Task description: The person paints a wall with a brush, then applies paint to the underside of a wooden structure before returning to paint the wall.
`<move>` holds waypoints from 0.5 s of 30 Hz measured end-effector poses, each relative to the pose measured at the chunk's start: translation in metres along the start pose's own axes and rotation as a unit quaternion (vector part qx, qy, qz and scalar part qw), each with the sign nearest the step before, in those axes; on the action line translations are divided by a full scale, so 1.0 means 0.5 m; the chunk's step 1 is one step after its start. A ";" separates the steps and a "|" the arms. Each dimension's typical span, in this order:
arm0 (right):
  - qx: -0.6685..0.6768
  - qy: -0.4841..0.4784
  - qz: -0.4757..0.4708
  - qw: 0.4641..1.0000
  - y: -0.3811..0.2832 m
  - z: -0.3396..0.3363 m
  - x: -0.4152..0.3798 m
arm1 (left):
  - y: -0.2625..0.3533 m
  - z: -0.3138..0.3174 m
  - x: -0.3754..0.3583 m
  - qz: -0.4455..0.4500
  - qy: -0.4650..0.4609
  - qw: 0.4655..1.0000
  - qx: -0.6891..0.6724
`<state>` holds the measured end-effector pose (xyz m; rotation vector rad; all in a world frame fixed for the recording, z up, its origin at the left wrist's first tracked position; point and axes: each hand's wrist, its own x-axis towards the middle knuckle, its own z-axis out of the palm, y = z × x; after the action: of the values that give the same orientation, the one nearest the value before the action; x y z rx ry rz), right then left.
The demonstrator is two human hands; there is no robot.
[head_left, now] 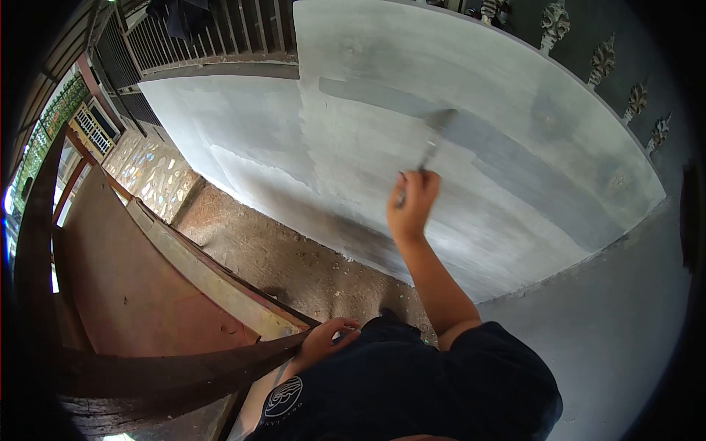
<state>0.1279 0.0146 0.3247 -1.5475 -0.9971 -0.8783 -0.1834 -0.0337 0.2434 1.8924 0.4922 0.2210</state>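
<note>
My right hand (pixel 416 200) is closed round the handle of a paintbrush (pixel 429 151), whose bristles are against the pale wall (pixel 353 140). A darker grey, wet-looking band (pixel 507 162) runs across the wall on both sides of the bristles. Low in the view, my left hand (pixel 327 341) rests at the end of a dark wooden beam (pixel 220 359), its fingers curved and partly spread, with nothing visible held in them.
A brown wooden panel (pixel 140 272) in a frame stands at the left. Metal railings (pixel 213 37) rise above the wall's left part, and ornate finials (pixel 555 26) line its upper right edge. Bare rough ground (pixel 294 253) lies between panel and wall.
</note>
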 end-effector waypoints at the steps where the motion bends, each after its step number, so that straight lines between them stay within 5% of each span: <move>1: 0.025 -0.014 0.013 0.999 -0.020 0.037 0.014 | 0.001 0.001 0.001 0.002 0.002 1.000 0.001; 12: 0.277 -0.151 -0.014 0.949 -0.154 0.258 0.092 | 0.000 0.008 -0.018 0.002 0.041 0.999 -0.007; 15: 0.224 -0.051 -0.023 0.973 -0.089 0.231 0.093 | -0.002 0.003 -0.022 -0.005 0.052 0.999 -0.018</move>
<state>0.1090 0.1398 0.3625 -1.1954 -1.2143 -0.5568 -0.1929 -0.0394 0.2426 1.8505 0.5634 0.3204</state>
